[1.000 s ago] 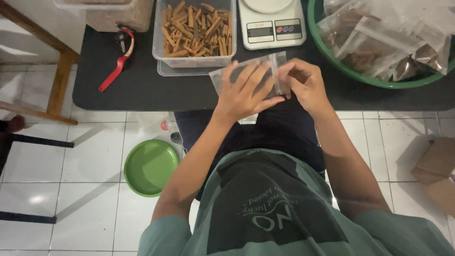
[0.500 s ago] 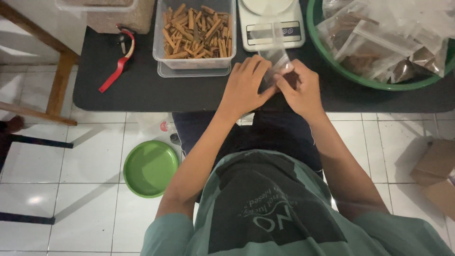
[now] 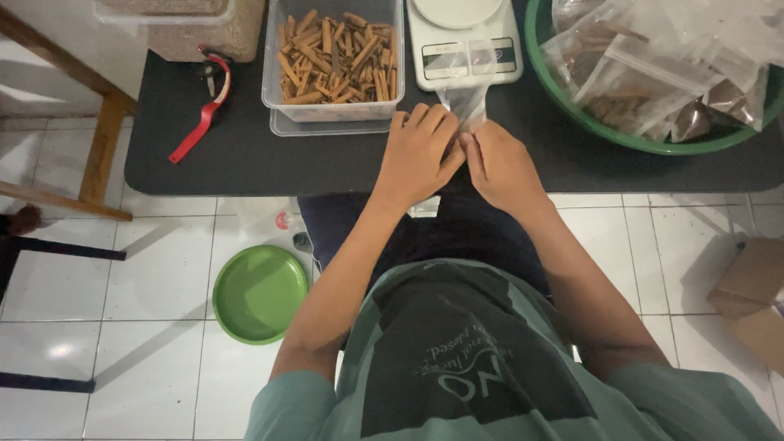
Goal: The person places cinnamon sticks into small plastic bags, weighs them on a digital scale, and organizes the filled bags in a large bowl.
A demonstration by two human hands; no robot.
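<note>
Hands both pinching clear bag (image 3: 465, 102), L hand (image 3: 418, 153), R hand (image 3: 500, 163), bag mostly hidden, contents unclear

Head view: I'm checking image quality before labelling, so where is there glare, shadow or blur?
Head view: glare patches on the white floor tiles at lower left; the black table reads dark and flat; the clear bag under the left hand and right hand is faint; both hands look sharp, without motion blur.
</note>
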